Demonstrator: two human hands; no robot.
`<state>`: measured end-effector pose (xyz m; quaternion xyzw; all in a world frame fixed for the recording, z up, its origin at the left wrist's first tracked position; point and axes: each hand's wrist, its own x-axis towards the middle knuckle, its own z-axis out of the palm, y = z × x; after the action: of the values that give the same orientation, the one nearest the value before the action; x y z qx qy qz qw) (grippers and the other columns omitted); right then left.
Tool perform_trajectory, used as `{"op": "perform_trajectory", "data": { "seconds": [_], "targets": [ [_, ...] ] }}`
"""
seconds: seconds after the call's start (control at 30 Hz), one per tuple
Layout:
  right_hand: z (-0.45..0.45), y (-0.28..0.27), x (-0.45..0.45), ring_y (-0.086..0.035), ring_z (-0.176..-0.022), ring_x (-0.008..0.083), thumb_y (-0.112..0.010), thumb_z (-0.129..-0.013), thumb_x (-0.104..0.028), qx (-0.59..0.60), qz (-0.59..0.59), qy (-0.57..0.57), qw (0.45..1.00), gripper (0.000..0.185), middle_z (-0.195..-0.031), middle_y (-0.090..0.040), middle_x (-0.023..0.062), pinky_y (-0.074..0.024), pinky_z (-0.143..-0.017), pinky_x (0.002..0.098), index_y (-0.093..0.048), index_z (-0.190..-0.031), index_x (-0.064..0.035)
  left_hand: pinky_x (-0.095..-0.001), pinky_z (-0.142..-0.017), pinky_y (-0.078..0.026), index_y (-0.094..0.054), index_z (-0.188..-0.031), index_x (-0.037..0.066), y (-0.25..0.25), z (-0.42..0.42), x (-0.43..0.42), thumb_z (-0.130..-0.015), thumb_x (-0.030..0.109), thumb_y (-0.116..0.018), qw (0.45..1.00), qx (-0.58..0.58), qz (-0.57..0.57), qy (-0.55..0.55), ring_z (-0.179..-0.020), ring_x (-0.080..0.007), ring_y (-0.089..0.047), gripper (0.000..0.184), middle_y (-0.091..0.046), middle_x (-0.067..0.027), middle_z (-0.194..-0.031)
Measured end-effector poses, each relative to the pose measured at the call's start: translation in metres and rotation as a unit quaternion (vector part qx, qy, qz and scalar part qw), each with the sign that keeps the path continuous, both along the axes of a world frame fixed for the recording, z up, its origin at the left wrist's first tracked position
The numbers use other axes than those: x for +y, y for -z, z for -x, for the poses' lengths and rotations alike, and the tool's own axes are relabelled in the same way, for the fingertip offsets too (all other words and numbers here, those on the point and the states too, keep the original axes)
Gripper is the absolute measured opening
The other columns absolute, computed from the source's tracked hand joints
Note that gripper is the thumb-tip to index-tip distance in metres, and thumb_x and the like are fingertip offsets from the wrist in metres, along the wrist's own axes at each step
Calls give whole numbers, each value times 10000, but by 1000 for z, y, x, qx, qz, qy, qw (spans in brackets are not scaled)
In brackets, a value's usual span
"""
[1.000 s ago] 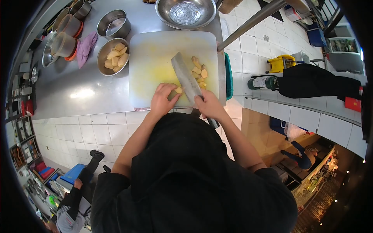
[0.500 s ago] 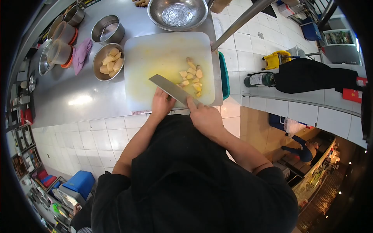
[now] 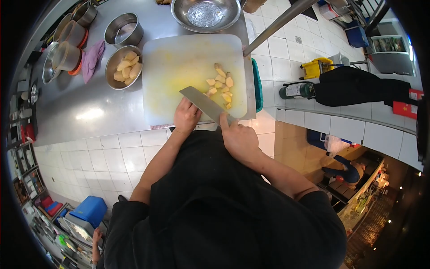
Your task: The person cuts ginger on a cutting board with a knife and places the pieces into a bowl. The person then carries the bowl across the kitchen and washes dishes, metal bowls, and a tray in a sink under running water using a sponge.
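Observation:
My right hand (image 3: pixel 241 141) grips a broad-bladed kitchen knife (image 3: pixel 204 103), forefinger laid along the blade. The blade slants over the near part of a white, yellow-stained cutting board (image 3: pixel 161 49). Close against the blade's near side is my left hand (image 3: pixel 186 115), fingers curled down; whatever they hold is hidden by the hand and blade. Beyond the knife, to the right, lie several chunks of what looks like ginger (image 3: pixel 219 84), some with brown skin. A steel bowl (image 3: pixel 109 76) beside the board's left edge holds larger peeled pale pieces (image 3: pixel 128 68).
On the steel table (image 3: pixel 89 127) stand a steel pot (image 3: pixel 123 30), a wide metal bowl (image 3: pixel 206 15), a purple cloth (image 3: pixel 92 60) and plastic tubs (image 3: pixel 66 56). A metal post (image 3: pixel 277 27) rises by the board's right corner. Another person (image 3: pixel 351 172) is at the lower right.
The knife has shifted slightly to the right, its tip further from the left side of the board. My left hand stays beside the blade. At the lower left another person's arm shows more.

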<state>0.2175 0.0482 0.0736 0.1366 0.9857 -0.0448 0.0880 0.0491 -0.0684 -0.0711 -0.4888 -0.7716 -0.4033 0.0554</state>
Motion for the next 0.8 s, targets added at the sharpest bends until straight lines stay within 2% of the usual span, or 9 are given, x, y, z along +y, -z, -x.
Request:
{"op": "perform_trajectory", "data": {
  "seconds": [0.1, 0.33, 0.4, 0.5, 0.57, 0.67, 0.73, 0.8],
  "targets": [
    [7, 9, 1, -731, -611, 262, -594, -886, -139, -17, -32, -6, 999, 493, -745, -693, 140, -578, -526, 391, -593, -1347, 36, -426, -833, -568, -729, -1055, 38, -2, -2, 1, -720, 31, -792, 1000, 9, 15, -5, -981, -337, -655, 341, -661, -133, -1068],
    [18, 3, 6, -750, -727, 335, -586, -921, -156, -43, 65, 48, 996, 490, -852, -721, 201, -603, -636, 444, -568, -1374, 30, -406, -818, -570, -726, -1035, 32, -2, -4, 4, -741, 30, -792, 999, 23, 15, -30, -951, -316, -659, 301, -669, -116, -1035],
    [16, -6, 14, -748, -739, 351, -587, -936, -162, -59, 83, 67, 993, 485, -878, -725, 213, -602, -657, 458, -565, -1386, 18, -400, -819, -571, -717, -1026, 23, 0, -5, 9, -775, 22, -780, 998, 17, -42, -51, -960, -309, -659, 259, -680, -113, -1035],
    [13, -7, 32, -730, -749, 399, -591, -957, -165, -1, 141, 106, 984, 489, -859, -717, 226, -586, -696, 499, -543, -1420, -15, -413, -840, -565, -706, -1012, 16, -1, -4, 9, -795, 40, -777, 995, -22, -52, -77, -981, -320, -654, 230, -688, -120, -1045],
    [11, 4, 44, -708, -779, 440, -586, -966, -170, 55, 250, 136, 957, 456, -844, -703, 244, -560, -717, 530, -547, -1399, -34, -426, -860, -553, -701, -1011, 17, -5, -1, 5, -796, 53, -776, 993, -53, -37, -97, -992, -332, -647, 230, -688, -126, -1049],
    [17, -2, 42, -683, -802, 470, -565, -963, -165, 88, 320, 154, 931, 417, -820, -684, 260, -531, -732, 568, -559, -1354, -20, -450, -899, -524, -692, -1019, 21, -14, 8, -11, -802, 82, -775, 987, -103, 1, -123, -1008, -351, -634, 241, -689, -136, -1055],
    [23, 10, 37, -680, -799, 470, -559, -966, -172, 111, 323, 152, 928, 402, -823, -683, 265, -523, -730, 577, -568, -1340, -23, -459, -918, -507, -689, -1029, 24, -15, 15, -23, -806, 99, -774, 984, -121, 23, -131, -1013, -358, -627, 250, -689, -141, -1058],
    [31, 36, 39, -678, -795, 470, -552, -969, -179, 134, 326, 150, 924, 388, -826, -682, 270, -516, -728, 585, -578, -1325, -26, -430, -870, -524, -695, -1063, 34, -13, 20, -31, -821, 74, -766, 982, -119, 19, -145, -989, -348, -641, 255, -698, -141, -1032]
  ]
}}
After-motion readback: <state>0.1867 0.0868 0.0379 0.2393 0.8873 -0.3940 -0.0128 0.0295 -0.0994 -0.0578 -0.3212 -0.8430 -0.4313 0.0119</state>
